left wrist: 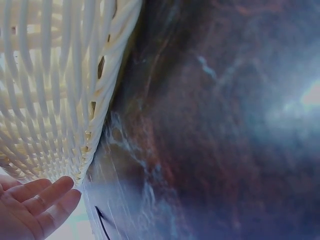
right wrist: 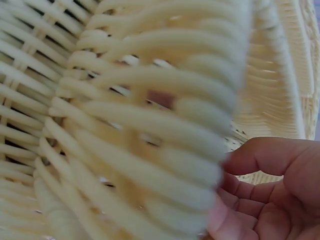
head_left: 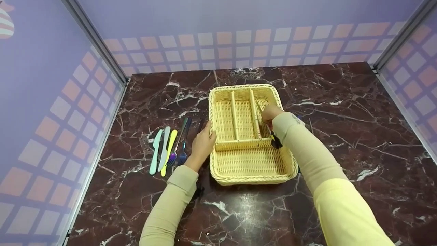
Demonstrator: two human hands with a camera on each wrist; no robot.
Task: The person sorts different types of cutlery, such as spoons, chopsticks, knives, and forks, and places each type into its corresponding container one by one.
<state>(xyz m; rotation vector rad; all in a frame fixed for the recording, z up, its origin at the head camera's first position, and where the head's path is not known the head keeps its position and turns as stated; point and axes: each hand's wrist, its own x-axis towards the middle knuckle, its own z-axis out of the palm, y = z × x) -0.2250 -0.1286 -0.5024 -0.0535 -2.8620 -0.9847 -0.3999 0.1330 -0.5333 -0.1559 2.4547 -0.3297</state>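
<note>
A pale yellow wicker basket with divided compartments stands in the middle of the table. My left hand lies along its left rim with fingers extended; in the left wrist view those fingers touch the woven side. Inside the back right compartment is my right hand, fingers curled and pointing down. A thin strip lies beside the divider near it. In the right wrist view, woven wicker hides the fingertips of the right hand, and I cannot tell whether they hold something.
Left of the basket lie a mint knife, a pale grey knife, a yellow-handled piece, a purple fork and a blue fork. Patterned panels enclose the marbled table at the back and sides.
</note>
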